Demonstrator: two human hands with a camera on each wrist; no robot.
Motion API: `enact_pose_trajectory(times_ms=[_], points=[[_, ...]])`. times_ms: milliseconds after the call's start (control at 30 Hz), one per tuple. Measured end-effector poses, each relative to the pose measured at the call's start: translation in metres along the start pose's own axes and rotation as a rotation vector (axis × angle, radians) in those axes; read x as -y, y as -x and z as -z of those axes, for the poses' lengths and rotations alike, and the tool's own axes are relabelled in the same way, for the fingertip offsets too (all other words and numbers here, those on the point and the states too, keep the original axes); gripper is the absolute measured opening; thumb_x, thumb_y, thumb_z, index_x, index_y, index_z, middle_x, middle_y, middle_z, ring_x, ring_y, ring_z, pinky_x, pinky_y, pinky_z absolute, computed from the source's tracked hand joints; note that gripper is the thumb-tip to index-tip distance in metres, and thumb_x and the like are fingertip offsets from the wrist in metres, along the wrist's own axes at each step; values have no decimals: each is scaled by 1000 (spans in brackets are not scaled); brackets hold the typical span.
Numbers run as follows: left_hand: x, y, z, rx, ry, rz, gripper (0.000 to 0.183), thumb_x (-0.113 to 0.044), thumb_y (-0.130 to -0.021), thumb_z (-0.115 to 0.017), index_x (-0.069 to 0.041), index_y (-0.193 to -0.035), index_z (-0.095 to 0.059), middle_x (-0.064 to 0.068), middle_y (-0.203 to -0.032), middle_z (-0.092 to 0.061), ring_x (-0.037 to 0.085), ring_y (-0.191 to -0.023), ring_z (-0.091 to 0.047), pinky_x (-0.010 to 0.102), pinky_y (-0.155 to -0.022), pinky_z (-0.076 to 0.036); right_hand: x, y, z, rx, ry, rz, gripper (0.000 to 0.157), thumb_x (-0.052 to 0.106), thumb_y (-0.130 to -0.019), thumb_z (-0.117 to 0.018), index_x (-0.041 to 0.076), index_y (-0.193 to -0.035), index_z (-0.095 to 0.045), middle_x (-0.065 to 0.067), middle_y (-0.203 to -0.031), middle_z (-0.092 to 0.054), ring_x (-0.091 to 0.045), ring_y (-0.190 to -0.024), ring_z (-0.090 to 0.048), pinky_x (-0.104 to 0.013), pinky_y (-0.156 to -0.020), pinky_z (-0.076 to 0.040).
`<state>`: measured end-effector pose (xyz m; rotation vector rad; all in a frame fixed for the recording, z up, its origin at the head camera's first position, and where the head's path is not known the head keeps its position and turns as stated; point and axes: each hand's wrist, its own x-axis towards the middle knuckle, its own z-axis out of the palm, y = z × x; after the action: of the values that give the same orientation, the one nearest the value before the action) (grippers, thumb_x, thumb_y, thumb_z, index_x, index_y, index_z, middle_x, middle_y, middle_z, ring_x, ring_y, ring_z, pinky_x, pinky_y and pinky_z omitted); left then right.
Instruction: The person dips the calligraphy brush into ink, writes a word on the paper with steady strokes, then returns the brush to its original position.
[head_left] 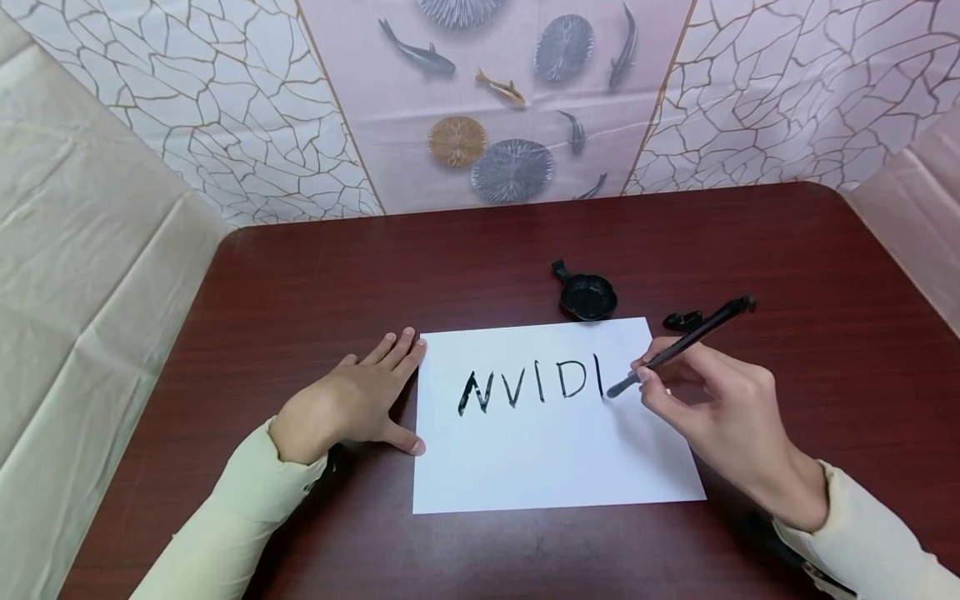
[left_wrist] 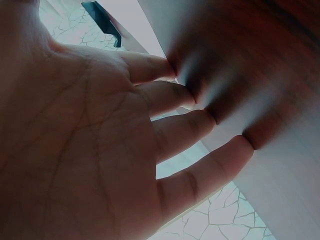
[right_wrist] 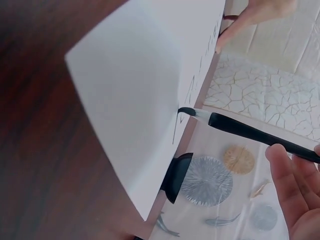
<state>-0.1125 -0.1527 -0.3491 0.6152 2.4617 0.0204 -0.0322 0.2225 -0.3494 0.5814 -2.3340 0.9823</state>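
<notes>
A white sheet of paper (head_left: 525,467) lies on the table, with black brushed marks reading "NVIDI" across its upper half. My right hand (head_left: 731,417) pinches a black-handled paintbrush (head_left: 697,335) near its lower part. In the right wrist view the dark bristles of the paintbrush (right_wrist: 240,129) meet the paper, close to the last upright stroke. At the sheet's left edge, my left hand (head_left: 345,408) rests with fingers spread, its thumb and a fingertip at the paper's border. The left wrist view shows its palm (left_wrist: 90,135) and fingertips against the table.
Just behind the sheet's top edge stands a small black dish with a handle (head_left: 588,296). To its right is a small black object (head_left: 682,322), partly behind the brush. The dark red wooden table (head_left: 360,275) ends at a patterned cloth backdrop (head_left: 495,100).
</notes>
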Motion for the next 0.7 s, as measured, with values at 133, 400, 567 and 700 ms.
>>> enact_pose_trajectory(times_ms=[133, 400, 567, 700], points=[[0, 0, 1, -2, -1, 0, 134, -65, -80, -84, -8, -170, -3, 15, -177, 5, 36, -164, -2, 73, -120, -22, 2, -1, 2, -41, -24, 43, 20, 0, -82, -74, 1, -102, -75, -4, -91, -79, 6, -80, -69, -11, -71, -56], [0, 1, 1, -8, -16, -6, 134, -66, -80, -84, -8, -170, -4, 16, -177, 4, 36, -164, -2, 73, -119, -23, -1, -7, 10, -102, -34, 69, 23, 14, -90, -71, -4, -104, -75, -11, -90, -78, 12, -84, -67, -7, -74, -53], [0, 1, 1, -5, -9, -2, 134, -66, -79, -84, -9, -171, -4, 15, -177, 4, 36, -164, -2, 73, -120, -23, -9, -9, 11, -123, -34, 63, 21, 2, -84, -72, -6, -104, -75, -13, -91, -78, 13, -87, -67, -7, -77, -53], [0, 1, 0, -3, -5, -2, 135, -66, -79, -84, -10, -171, -4, 14, -177, 5, 36, -164, -2, 73, -120, -22, -16, -9, 12, -123, -1, 39, 22, -4, -83, -75, -5, -105, -75, -12, -92, -79, 17, -89, -66, -6, -77, -51]])
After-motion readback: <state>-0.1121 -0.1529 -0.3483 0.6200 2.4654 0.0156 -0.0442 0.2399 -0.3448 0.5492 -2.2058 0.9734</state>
